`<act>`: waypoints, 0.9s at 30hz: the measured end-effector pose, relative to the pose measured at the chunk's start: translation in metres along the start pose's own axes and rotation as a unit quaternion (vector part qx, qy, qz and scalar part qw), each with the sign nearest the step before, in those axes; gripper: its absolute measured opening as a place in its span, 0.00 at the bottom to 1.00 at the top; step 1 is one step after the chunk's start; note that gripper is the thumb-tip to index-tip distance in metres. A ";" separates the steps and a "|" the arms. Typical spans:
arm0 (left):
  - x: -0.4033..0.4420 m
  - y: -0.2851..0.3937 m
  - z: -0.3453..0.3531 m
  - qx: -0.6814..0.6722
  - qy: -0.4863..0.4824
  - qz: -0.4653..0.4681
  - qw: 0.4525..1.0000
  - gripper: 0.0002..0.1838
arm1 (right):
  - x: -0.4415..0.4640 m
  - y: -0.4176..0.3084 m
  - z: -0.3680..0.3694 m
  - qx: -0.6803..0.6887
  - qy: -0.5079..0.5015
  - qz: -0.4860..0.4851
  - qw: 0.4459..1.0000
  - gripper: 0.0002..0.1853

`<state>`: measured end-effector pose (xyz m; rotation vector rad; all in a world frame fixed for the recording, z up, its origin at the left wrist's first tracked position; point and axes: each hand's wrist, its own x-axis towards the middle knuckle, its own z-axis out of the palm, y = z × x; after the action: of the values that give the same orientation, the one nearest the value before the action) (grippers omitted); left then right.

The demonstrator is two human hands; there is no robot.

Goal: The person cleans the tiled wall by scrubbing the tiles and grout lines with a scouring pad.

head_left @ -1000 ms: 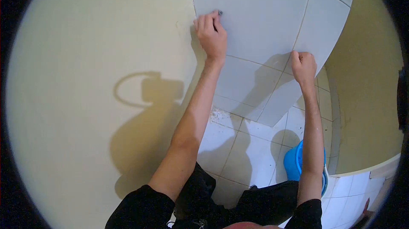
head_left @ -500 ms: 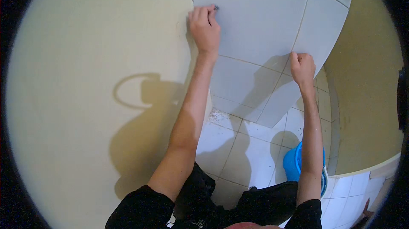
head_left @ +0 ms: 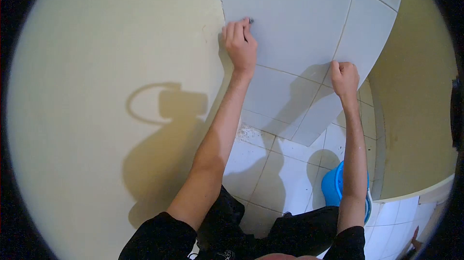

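Observation:
Against the pale tiled wall (head_left: 299, 23), close to where it meets the cream wall (head_left: 116, 42), my left hand (head_left: 240, 47) is closed with bent fingers. A small dark grey piece (head_left: 251, 20) pokes out at its fingertips and touches the tile; its kind is too small to make out. Further right, my right hand (head_left: 345, 78) is curled into a fist by a grout line of the tiled wall. Whatever may be inside that fist is hidden.
A blue bucket (head_left: 331, 185) stands on the white tiled floor (head_left: 251, 178) below my right forearm. Whitish crumbs (head_left: 249, 133) lie at the foot of the tiled wall. A curved yellowish wall (head_left: 415, 115) rises on the right.
My left hand has slid down and slightly right along the tile with the dark grey piece. My right hand has stayed nearly in place.

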<state>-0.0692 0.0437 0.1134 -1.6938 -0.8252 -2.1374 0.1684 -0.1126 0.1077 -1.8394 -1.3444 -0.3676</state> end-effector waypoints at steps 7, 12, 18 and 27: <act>-0.014 -0.007 0.002 0.009 0.009 0.044 0.999 0.04 | -0.001 0.004 0.002 -0.010 0.016 -0.022 1.000 0.26; -0.045 -0.024 0.005 0.016 0.005 0.064 0.998 0.03 | 0.002 0.004 0.002 0.005 0.000 -0.005 1.000 0.26; 0.025 0.011 -0.001 -0.014 -0.010 0.004 1.000 0.04 | 0.000 0.004 0.002 0.000 0.019 -0.018 1.000 0.26; -0.012 -0.008 0.004 0.005 0.011 0.025 1.000 0.04 | 0.000 0.000 -0.001 0.009 -0.002 -0.001 1.000 0.26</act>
<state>-0.0672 0.0510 0.0999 -1.6652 -0.7772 -2.1107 0.1687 -0.1132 0.1082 -1.8241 -1.3487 -0.3531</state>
